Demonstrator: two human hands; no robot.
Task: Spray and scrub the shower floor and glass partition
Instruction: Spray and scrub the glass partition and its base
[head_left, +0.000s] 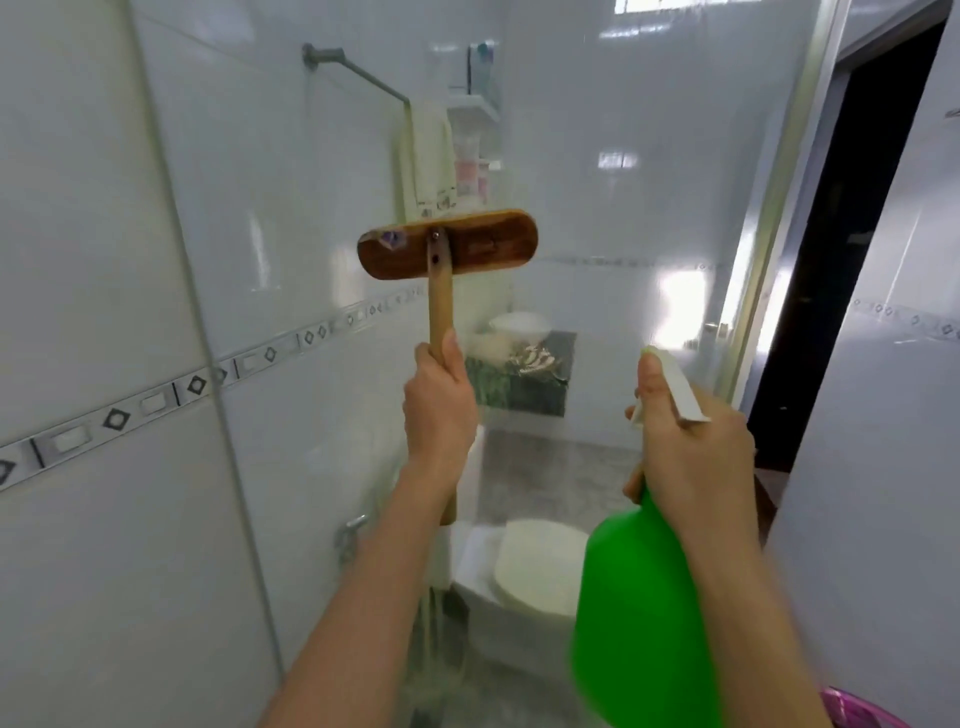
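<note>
Fingers of the left hand (439, 410): curled firmly round the wooden handle (440, 306) of the brush (448, 244), with the thumb laid up along the handle.
Fingers of the right hand (696, 452): wrapped round the neck of the green spray bottle (639, 613), just under its white spray head (678, 387); one fingertip is seen at the front of the head.
Brush: held upright with the head at the top; its brown wooden back is turned to the camera and the bristle side is faced away, towards the glass. Contact with the glass cannot be made out.
Spray bottle: held lower right, well apart from the brush, nozzle pointed away at the glass.
Glass partition (623, 208): stood directly ahead, streaked with reflections.
Seen through the glass: a pale towel (431, 156) hung beside a shelf (475, 106), a dark green bench (540, 395) with a white bowl (519, 322) on it, and a white toilet (535, 566) below.
Left side: a white tiled wall (104, 208) crossed by a patterned border (156, 400).
</note>
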